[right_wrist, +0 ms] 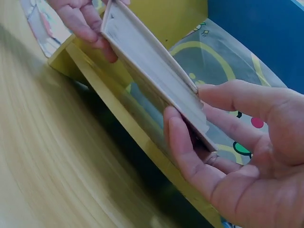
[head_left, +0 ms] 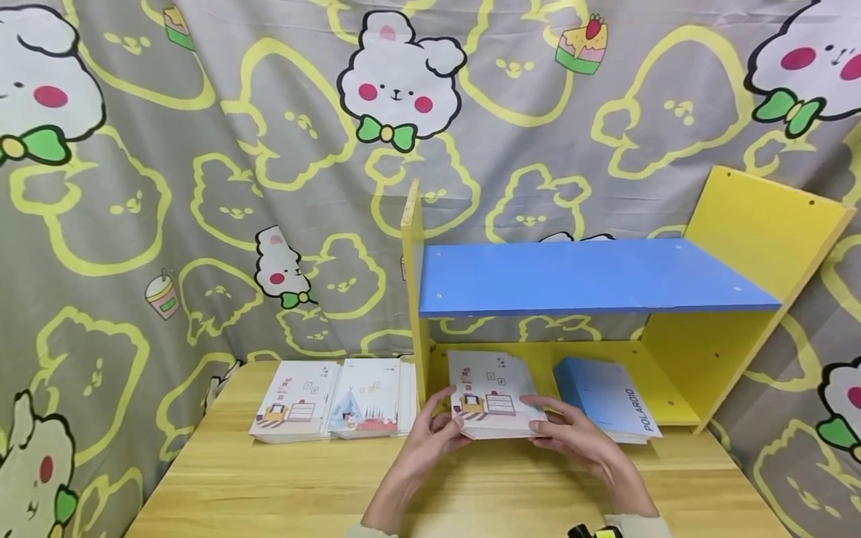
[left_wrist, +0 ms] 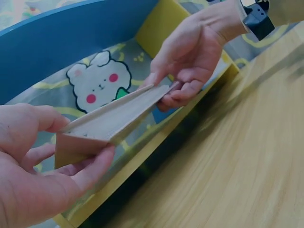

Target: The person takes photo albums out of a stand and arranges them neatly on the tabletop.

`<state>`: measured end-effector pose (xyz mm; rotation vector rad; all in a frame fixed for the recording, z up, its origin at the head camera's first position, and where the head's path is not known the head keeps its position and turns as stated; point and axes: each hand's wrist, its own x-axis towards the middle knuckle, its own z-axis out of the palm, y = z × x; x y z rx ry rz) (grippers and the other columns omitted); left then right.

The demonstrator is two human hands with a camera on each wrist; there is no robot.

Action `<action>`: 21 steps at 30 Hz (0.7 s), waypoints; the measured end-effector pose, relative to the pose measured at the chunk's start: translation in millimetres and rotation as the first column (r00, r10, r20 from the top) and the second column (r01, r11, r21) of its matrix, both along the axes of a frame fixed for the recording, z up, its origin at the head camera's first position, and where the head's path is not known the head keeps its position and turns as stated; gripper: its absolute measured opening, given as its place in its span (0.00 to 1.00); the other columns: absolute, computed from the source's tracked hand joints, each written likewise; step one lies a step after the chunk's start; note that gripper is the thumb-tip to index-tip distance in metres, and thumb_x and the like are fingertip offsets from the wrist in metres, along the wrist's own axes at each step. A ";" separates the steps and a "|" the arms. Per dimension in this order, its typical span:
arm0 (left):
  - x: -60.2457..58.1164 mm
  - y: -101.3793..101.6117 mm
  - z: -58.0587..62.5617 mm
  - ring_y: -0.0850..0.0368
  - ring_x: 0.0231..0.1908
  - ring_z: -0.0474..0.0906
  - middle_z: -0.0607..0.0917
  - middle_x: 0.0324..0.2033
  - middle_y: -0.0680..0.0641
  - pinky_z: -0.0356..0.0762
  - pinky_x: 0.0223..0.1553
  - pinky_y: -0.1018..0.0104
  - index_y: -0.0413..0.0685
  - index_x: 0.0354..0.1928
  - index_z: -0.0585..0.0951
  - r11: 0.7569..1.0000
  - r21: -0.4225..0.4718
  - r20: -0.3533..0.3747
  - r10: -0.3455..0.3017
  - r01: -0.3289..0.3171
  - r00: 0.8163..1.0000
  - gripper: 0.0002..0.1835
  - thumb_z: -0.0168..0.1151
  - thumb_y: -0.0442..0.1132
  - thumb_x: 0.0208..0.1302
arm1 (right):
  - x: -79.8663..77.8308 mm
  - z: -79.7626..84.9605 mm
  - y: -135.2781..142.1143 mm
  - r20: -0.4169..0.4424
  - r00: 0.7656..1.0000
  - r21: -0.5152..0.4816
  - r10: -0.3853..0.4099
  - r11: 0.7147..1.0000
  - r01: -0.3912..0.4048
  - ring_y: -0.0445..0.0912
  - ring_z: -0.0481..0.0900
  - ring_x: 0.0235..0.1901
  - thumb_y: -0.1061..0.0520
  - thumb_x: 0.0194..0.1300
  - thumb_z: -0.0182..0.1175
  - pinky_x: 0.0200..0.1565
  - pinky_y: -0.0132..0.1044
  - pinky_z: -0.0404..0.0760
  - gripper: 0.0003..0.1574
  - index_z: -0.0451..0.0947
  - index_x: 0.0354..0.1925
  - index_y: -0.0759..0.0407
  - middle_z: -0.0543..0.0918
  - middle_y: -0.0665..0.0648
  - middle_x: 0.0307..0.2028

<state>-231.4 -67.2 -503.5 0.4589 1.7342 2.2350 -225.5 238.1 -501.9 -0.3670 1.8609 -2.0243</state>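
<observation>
Both hands hold a thin white book with a drawn room scene on its cover, at the front of the shelf's lower compartment. My left hand grips its left side, thumb on the near edge. On the opposite side, my right hand pinches the right end between thumb and fingers. In the left wrist view the book is seen edge-on, pale pages between its covers. The right wrist view shows the right-hand fingers under the book's lower edge. A blue book marked POLAROID lies just right of it.
Two stacks of illustrated books, one left and one beside it, lie on the wooden table outside the shelf. A blue board spans above the hands, between the yellow left panel and right panel. A patterned curtain hangs behind.
</observation>
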 end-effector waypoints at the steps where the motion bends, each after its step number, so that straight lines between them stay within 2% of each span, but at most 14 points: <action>1: 0.6 -0.1 0.2 0.43 0.50 0.83 0.78 0.56 0.31 0.81 0.58 0.50 0.43 0.80 0.54 1.000 0.002 -0.004 -0.004 0.004 1.000 0.37 0.56 0.31 0.75 | 0.4 0.0 0.1 0.014 1.000 -0.015 0.004 1.000 -0.004 0.58 0.84 0.51 0.64 0.75 0.59 0.60 0.51 0.81 0.40 0.55 0.77 0.68 0.80 0.59 0.49; 6: 0.4 -1.7 0.9 0.42 0.52 0.82 0.77 0.57 0.31 0.80 0.59 0.51 0.47 0.80 0.54 1.000 0.010 -0.011 -0.022 0.022 1.000 0.37 0.56 0.31 0.75 | -0.9 2.3 -0.1 0.061 0.998 -0.085 0.023 0.996 -0.018 0.54 0.84 0.51 0.65 0.75 0.57 0.61 0.50 0.80 0.39 0.56 0.78 0.63 0.81 0.60 0.50; 9: -0.1 -1.2 2.9 0.42 0.53 0.82 0.76 0.58 0.31 0.80 0.59 0.50 0.49 0.80 0.56 0.999 0.019 -0.021 -0.032 0.033 0.999 0.37 0.57 0.30 0.74 | -1.8 5.5 0.1 0.027 0.999 -0.114 0.026 0.993 -0.023 0.50 0.83 0.52 0.67 0.75 0.56 0.63 0.49 0.78 0.37 0.59 0.77 0.62 0.83 0.59 0.52; 12: 1.0 0.1 6.1 0.42 0.52 0.82 0.76 0.57 0.32 0.80 0.59 0.48 0.50 0.79 0.57 0.999 0.015 -0.035 -0.043 0.043 0.998 0.36 0.57 0.29 0.74 | 0.4 9.0 0.8 0.002 1.000 -0.119 0.021 0.993 -0.021 0.47 0.82 0.51 0.67 0.74 0.56 0.64 0.49 0.77 0.34 0.63 0.75 0.60 0.80 0.59 0.55; 15: 4.5 0.6 9.6 0.42 0.53 0.81 0.76 0.58 0.31 0.80 0.59 0.50 0.49 0.79 0.57 0.999 -0.001 -0.037 -0.052 0.052 0.998 0.35 0.55 0.29 0.74 | 5.4 11.0 0.5 0.001 1.000 -0.096 0.005 0.995 -0.005 0.46 0.80 0.51 0.67 0.73 0.57 0.64 0.49 0.77 0.33 0.65 0.73 0.58 0.71 0.63 0.62; 19: 9.6 -1.4 13.5 0.42 0.56 0.79 0.75 0.60 0.31 0.80 0.60 0.52 0.50 0.79 0.56 0.998 -0.011 -0.024 -0.059 0.058 0.998 0.35 0.52 0.29 0.74 | 12.3 12.8 -2.2 -0.007 1.000 -0.083 -0.013 0.996 0.013 0.47 0.77 0.54 0.67 0.73 0.58 0.64 0.51 0.76 0.34 0.64 0.74 0.61 0.51 0.71 0.73; 21: 11.3 -2.9 14.9 0.42 0.57 0.79 0.74 0.61 0.31 0.80 0.60 0.52 0.51 0.79 0.55 0.998 -0.013 -0.020 -0.061 0.061 0.998 0.35 0.51 0.28 0.74 | 14.6 14.8 -4.1 -0.019 1.000 -0.084 -0.014 0.996 0.012 0.48 0.76 0.55 0.67 0.73 0.58 0.64 0.51 0.77 0.35 0.62 0.74 0.63 0.48 0.73 0.74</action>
